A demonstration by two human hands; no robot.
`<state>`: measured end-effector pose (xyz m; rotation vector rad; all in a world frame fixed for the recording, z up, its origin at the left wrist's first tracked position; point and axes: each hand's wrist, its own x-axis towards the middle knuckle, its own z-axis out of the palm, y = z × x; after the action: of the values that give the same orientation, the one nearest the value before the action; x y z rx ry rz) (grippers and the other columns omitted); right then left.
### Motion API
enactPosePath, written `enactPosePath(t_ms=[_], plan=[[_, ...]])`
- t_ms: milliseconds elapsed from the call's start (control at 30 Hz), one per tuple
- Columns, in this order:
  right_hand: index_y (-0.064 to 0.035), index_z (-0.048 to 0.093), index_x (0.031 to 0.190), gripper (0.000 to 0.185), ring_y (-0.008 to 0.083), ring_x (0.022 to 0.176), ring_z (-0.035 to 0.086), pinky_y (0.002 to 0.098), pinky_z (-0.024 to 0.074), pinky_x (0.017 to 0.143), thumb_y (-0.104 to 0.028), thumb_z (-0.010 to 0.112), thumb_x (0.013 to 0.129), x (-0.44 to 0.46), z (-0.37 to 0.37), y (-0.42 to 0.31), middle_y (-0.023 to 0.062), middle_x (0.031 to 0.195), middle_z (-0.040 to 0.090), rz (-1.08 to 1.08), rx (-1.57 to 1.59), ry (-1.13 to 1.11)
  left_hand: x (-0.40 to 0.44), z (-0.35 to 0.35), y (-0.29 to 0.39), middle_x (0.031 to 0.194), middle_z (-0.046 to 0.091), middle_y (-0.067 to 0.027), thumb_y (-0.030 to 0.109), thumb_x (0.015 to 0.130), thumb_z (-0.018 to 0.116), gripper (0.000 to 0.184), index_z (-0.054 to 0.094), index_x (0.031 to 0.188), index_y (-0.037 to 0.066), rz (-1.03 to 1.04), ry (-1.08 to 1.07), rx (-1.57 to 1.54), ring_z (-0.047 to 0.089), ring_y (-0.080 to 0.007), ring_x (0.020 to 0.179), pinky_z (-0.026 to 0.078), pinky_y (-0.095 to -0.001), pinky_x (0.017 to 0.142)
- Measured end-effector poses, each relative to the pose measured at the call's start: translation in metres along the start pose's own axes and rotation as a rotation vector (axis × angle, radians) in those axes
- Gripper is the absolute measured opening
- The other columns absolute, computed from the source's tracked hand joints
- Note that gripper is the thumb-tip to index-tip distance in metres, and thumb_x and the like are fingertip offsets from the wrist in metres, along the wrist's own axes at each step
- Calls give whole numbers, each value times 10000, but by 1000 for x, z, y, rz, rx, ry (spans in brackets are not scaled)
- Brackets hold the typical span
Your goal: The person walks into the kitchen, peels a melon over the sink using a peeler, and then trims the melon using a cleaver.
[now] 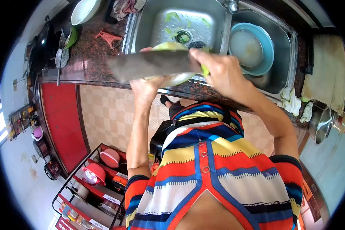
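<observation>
Cleaver (153, 64) across pale green vegetable (181, 79), above the sink's (151, 23) near edge.
Gripping the cleaver's handle with the fingers of the right hand (223, 72); apparently clasping the vegetable with those of the left hand (146, 83), partly hidden by the blade. Use short, controlled strokes; keep the edge off the left fingertips. White labels (112, 198) on the rack (94, 188), too small to read.
</observation>
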<state>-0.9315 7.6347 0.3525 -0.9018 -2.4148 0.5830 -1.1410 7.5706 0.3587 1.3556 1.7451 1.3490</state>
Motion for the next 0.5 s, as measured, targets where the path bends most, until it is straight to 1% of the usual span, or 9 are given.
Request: enactPosePath(t_ms=[33, 167, 233, 267, 333, 367, 400, 467, 500], plan=[[-43, 587, 1144, 503, 302, 616, 635, 375, 519, 539, 36, 662, 653, 4, 3, 9, 142, 828, 669, -25, -16, 33, 1, 0, 3, 915, 631, -105, 12, 552, 649, 497, 594, 1045, -28, -127, 7, -98, 606, -213, 852, 482, -314, 777], [-38, 593, 1136, 485, 300, 614, 635, 370, 521, 539, 21, 668, 661, 0, 5, 7, 138, 835, 671, -24, 14, 37, 0, 1, -7, 900, 632, -107, 0, 548, 624, 486, 598, 1033, -33, -217, -59, -14, 607, -215, 836, 483, -311, 770], [-46, 600, 1128, 459, 302, 607, 635, 372, 520, 535, 6, 664, 677, 1, -2, 0, 138, 836, 672, -11, 20, -10, 2, 5, -7, 905, 631, -116, 4, 556, 641, 457, 598, 1010, -30, -4, 42, -15, 607, -211, 839, 483, -310, 775], [-46, 600, 1128, 459, 302, 607, 635, 372, 520, 535, 6, 664, 677, 1, -6, -6, 138, 836, 672, -10, 20, -13, 3, 7, -12, 905, 631, -116, 4, 556, 641, 457, 598, 1010, -30, -7, 42, -16, 607, -211, 839, 483, -310, 775], [-54, 602, 1131, 452, 303, 607, 637, 381, 521, 536, -11, 665, 686, 2, -12, -17, 139, 843, 673, -33, -57, -61, 5, 13, -26, 919, 631, -119, 18, 559, 667, 457, 597, 1008, -28, -28, 131, -114, 606, -210, 848, 483, -304, 782], [-54, 604, 1125, 437, 304, 627, 650, 391, 528, 544, -19, 664, 694, 3, 1, -1, 141, 861, 674, 5, -90, -56, 5, 8, -7, 886, 644, -127, 24, 554, 689, 422, 612, 965, -37, -193, 79, -104, 618, -209, 798, 495, -307, 745], [-55, 605, 1123, 432, 305, 648, 659, 396, 534, 556, -18, 663, 697, 9, 12, 22, 147, 873, 673, 0, -8, 9, 1, 2, 13, 853, 658, -135, 30, 549, 711, 389, 628, 922, -47, -369, 26, -90, 630, -207, 748, 507, -310, 709], [-56, 596, 1132, 443, 312, 672, 662, 396, 540, 575, -5, 660, 696, 7, 19, 26, 153, 890, 672, 16, -11, 9, 2, 5, -3, 812, 664, -131, 13, 542, 706, 334, 640, 862, -53, -314, 16, 13, 628, -193, 686, 514, -317, 659], [-56, 596, 1132, 443, 312, 672, 662, 396, 540, 575, -5, 660, 696, 10, 19, 28, 153, 890, 672, 14, -17, 22, 2, 6, -6, 809, 663, -125, 5, 543, 697, 326, 641, 858, -55, -266, 31, -53, 625, -186, 681, 512, -312, 651]])
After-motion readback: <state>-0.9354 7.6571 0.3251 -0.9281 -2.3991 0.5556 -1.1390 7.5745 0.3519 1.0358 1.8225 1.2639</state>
